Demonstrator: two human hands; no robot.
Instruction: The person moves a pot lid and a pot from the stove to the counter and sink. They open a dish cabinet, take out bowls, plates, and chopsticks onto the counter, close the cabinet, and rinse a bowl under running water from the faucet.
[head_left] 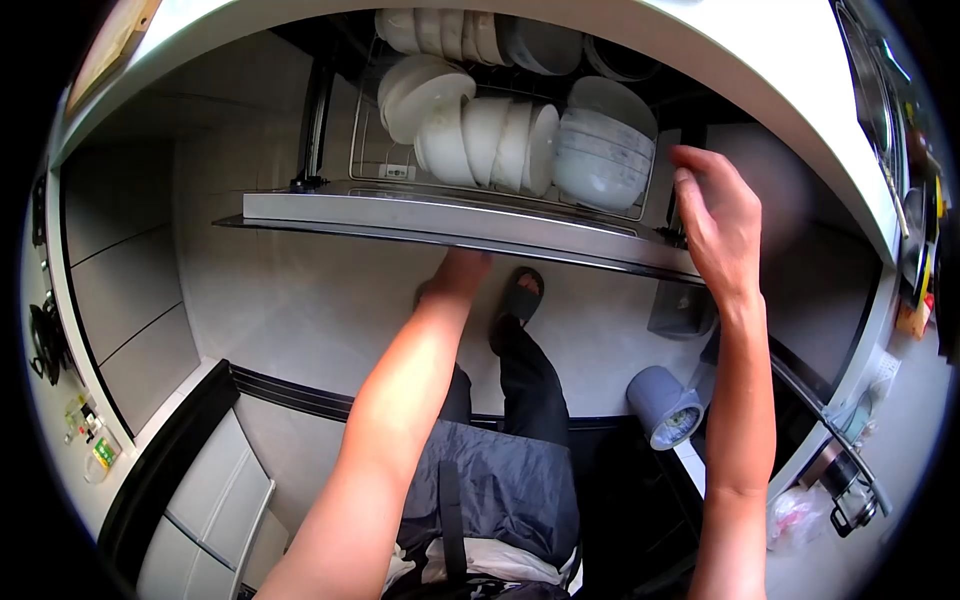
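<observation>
A pull-out drawer with a metal front edge (450, 215) stands out from the cabinet. Its wire rack (352, 150) holds white bowls (485, 140) leaning in a row and a nested stack of pale patterned bowls (605, 160) at the right. My left hand (466, 270) is at the middle of the drawer front, and its fingers are hidden beneath the edge. Just right of the patterned stack, my right hand (718, 215) is raised with fingers loosely bent, thumb and forefinger slightly apart, and no object visible in it.
The white countertop (740, 60) curves over the drawer. Below are my slippered foot (522, 295) and a grey cylindrical container (665, 405) on the right. A pot (855, 500) and a plastic bag (800, 515) are at lower right; bottles (98, 445) are at the left.
</observation>
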